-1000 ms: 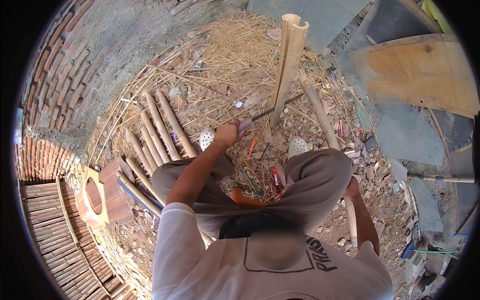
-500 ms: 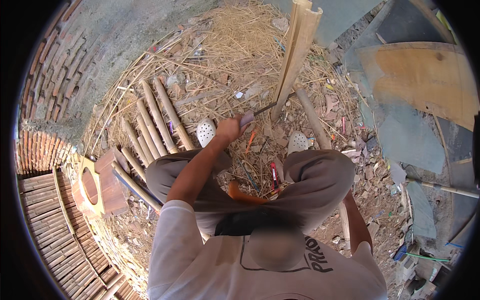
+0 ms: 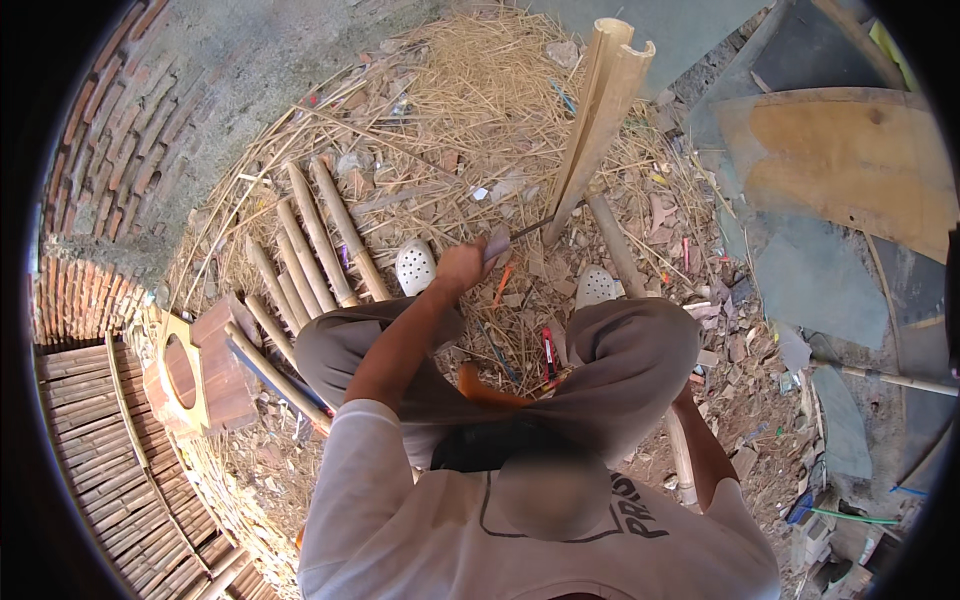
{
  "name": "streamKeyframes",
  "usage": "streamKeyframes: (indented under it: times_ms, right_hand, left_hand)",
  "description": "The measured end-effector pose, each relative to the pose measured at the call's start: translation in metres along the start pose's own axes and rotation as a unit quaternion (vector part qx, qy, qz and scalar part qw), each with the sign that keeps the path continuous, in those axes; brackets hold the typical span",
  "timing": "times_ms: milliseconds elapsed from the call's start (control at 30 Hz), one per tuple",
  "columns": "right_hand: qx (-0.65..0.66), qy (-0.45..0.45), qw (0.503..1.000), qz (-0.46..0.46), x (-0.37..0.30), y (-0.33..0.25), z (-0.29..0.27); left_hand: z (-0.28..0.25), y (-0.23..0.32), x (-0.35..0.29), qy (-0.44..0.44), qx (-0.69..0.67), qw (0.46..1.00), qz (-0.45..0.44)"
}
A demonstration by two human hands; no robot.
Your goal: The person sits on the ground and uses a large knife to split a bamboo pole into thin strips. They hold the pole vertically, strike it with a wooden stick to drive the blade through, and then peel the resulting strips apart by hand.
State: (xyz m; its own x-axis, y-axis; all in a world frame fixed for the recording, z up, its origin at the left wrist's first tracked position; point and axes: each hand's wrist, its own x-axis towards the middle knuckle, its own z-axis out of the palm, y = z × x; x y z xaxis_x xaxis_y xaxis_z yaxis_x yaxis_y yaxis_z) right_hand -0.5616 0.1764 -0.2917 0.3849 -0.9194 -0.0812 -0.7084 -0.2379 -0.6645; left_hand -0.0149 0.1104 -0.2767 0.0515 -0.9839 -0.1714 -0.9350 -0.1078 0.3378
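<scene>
My left hand [image 3: 463, 268] is closed round the pale handle of a long knife [image 3: 525, 228]. The dark blade reaches the lower end of a tall split bamboo pole [image 3: 600, 120], which stands upright in front of my feet, tilted a little to the right. My right forearm [image 3: 706, 440] runs down beside my right knee, and that knee hides the hand and its fingers. A round wooden pole [image 3: 617, 240] slopes along the ground from near the bamboo's base and passes under my right leg, reappearing close to that forearm.
Several cut bamboo lengths [image 3: 318, 225] lie in a row on the left. Straw [image 3: 480, 75] and broken rubble cover the ground. An orange tool [image 3: 490, 390] and a red item [image 3: 549, 352] lie between my legs. Flat sheets [image 3: 840, 150] lean at the right; a brick wall [image 3: 105, 140] stands at the left.
The split bamboo's top has come slightly lower and to the right. My left hand still grips the knife, almost in place. My right arm has drawn in a little toward the knee.
</scene>
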Motion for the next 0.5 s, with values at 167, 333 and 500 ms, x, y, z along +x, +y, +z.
streamKeyframes:
  times_ms: [167, 333, 500]
  right_hand:
    - [0.090, 0.038, 0.990, 0.103, 0.048, -0.106, -0.081]
    - [0.268, 0.130, 0.949, 0.106, 0.070, -0.076, -0.075]
    - [0.054, -0.037, 0.994, 0.086, -0.005, 0.012, 0.022]
  left_hand:
    - [0.013, -0.007, -0.011, 0.011, -0.010, 0.999, -0.029]
    - [0.014, -0.007, -0.009, 0.011, -0.015, 1.000, -0.024]
    - [0.015, -0.001, -0.001, -0.015, 0.008, 1.000, 0.004]
